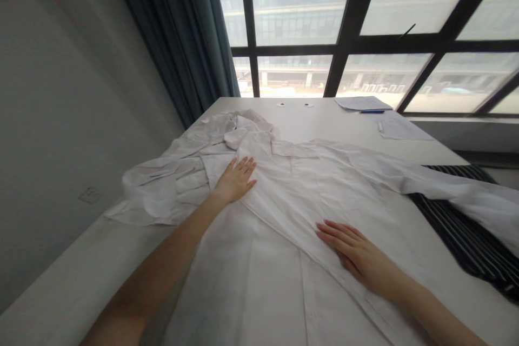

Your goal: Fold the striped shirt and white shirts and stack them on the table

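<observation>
A white long-sleeved shirt (279,194) lies spread over the table, its collar end toward the window. One sleeve lies diagonally across the body from upper left to lower right. My left hand (235,179) rests flat on the cloth near the upper left of the shirt, fingers stretched out. Farther right and nearer to me, my right hand (357,251) lies palm down on the fabric along the diagonal sleeve, its fingers extended. The other sleeve (438,181) reaches out to the right. The shirt's lower end runs out of view.
Crumpled white cloth (170,189) lies left of my left hand. A black striped cloth (462,232) is under the right sleeve. Papers (360,102) and a blue pen (372,112) sit at the far right of the white table (300,124). A dark curtain (182,38) hangs at left.
</observation>
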A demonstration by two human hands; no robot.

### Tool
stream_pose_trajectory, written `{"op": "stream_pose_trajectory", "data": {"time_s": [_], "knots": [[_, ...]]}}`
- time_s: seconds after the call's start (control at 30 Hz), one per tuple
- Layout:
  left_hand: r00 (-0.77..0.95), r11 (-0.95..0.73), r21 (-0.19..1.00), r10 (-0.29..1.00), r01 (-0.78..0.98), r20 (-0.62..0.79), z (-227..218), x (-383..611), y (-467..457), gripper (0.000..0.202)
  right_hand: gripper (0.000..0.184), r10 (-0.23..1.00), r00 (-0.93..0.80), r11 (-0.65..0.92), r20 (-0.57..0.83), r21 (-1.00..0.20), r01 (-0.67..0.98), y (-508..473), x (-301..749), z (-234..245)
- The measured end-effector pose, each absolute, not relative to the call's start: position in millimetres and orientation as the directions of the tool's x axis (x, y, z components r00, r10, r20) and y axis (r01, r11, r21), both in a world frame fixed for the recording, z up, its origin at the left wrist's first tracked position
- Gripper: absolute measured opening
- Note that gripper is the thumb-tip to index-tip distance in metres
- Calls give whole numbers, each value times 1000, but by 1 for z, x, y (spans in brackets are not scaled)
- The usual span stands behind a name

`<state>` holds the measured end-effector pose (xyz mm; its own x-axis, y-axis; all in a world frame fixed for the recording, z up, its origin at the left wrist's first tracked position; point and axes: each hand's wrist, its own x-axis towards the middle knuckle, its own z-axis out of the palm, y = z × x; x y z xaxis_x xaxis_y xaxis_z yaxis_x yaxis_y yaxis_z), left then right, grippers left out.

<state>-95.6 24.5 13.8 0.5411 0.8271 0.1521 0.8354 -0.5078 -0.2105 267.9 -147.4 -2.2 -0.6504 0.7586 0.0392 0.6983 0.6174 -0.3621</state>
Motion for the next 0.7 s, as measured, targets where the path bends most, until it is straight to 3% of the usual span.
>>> {"op": "stream_pose_trajectory", "data": {"time_s": [0.27,0.37,0.5,0.7], "knots": [[252,-228,-142,951,963,178,27,-119,59,60,61,766,-642,607,37,-368,704,-147,267,-2],[213,-178,-150,943,972,256,32,-108,60,58,59,768,-639,600,42,-397,695,-147,266,1],[344,-306,-170,890,937,300,32,-81,57,55,50,778,-628,565,14,-452,690,-146,265,7],[529,-509,-154,836,847,146,18,-54,55,53,46,768,-640,566,-25,-441,696,-147,263,16]]}}
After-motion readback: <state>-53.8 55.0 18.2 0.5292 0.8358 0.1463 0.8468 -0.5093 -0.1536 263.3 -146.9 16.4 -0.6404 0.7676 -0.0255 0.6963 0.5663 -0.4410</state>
